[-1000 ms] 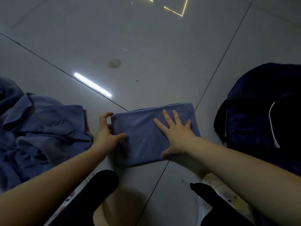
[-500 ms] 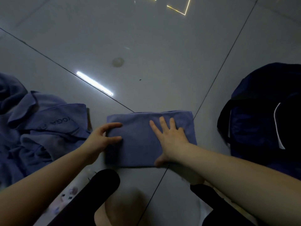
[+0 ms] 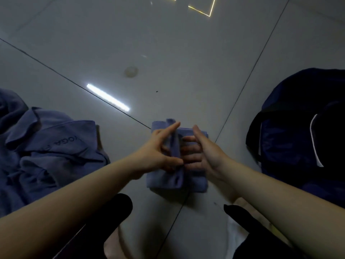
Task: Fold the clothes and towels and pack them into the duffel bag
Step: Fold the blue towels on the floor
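A small blue towel (image 3: 177, 181) lies on the tiled floor in front of me, its left half lifted and folded over toward the right. My left hand (image 3: 158, 152) pinches that raised flap, index finger pointing forward. My right hand (image 3: 201, 152) meets it from the right, fingers curled in against the fold, thumb up. The dark navy duffel bag (image 3: 298, 143) stands open at the right, with a white trim line. A crumpled pile of blue clothes and towels (image 3: 46, 152) lies at the left.
Grey glossy floor tiles (image 3: 168, 53) stretch ahead, with light reflections and a small round mark (image 3: 131, 71). My dark-clad knees (image 3: 112, 217) show at the bottom, either side of the towel.
The towel lay flat and wide under my open right palm. My left hand has since lifted its left side and swung it over to the right, halving the width; my right hand has turned on edge.
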Demonstrator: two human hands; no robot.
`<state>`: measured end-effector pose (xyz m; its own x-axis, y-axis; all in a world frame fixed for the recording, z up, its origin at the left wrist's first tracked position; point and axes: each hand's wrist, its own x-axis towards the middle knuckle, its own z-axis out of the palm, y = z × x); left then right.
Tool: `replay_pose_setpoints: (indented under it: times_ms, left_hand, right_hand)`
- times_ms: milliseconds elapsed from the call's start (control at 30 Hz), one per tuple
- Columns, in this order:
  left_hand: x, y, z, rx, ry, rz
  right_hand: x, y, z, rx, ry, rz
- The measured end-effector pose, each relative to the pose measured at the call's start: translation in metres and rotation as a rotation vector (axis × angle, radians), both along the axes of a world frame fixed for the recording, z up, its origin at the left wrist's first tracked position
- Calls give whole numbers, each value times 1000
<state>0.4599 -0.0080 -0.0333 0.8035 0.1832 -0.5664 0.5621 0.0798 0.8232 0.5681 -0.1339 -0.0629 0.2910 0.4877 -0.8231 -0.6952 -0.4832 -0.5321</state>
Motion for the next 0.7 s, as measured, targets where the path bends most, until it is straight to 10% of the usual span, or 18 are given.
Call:
replay_pose_setpoints:
  times_ms: [167,367,700]
  left_hand:
    - [-1,-15,-12,-35,-38,-101]
    - [-15,14,-38,1024,-356,-274]
    - [-24,13,-91,1321,-193,-930]
  right_hand:
    - [-9,-12,-13,-5,-209,118]
    - [-6,-19,-27,-160,-509,239]
    - [8,-42,-34,-454,-570,299]
